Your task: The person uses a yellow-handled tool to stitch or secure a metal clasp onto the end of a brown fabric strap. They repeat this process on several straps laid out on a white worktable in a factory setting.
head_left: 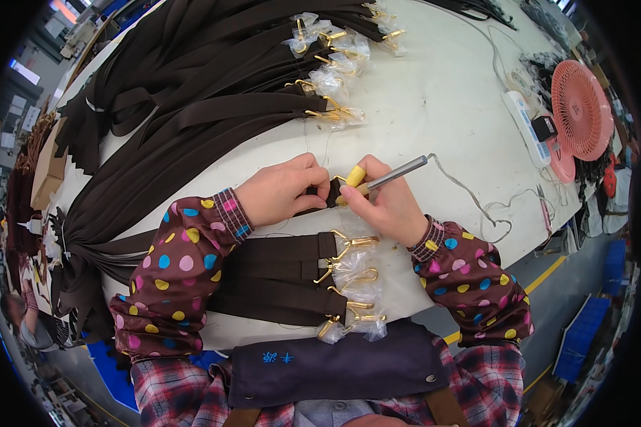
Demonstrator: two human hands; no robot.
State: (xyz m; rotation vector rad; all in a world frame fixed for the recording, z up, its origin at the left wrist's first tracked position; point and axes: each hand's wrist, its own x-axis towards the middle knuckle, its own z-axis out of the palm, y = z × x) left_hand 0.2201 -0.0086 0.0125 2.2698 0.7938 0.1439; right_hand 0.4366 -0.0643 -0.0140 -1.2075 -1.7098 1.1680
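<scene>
Between the fingertips of my left hand (285, 190), which is closed, is the end of a dark brown strap (312, 203). A gold-coloured metal hook (340, 180) shows at that end. My right hand (390, 203) grips a corded pen-shaped tool (399, 174) with a grey barrel, close against the strap end. Its tip is hidden by the fingers. A yellow cover (356, 174) appears to sit on the right index finger. Just below my hands lies a row of dark straps (271, 267) with gold hooks (352, 243) in clear plastic wrap.
More bundled straps (214, 107) with wrapped hooks spread over the far left of the white table (434, 107). On the right are a white power strip (527, 128), a pink plastic basket (580, 107) and the tool's thin cord (463, 196). A cardboard box (48, 171) stands at left.
</scene>
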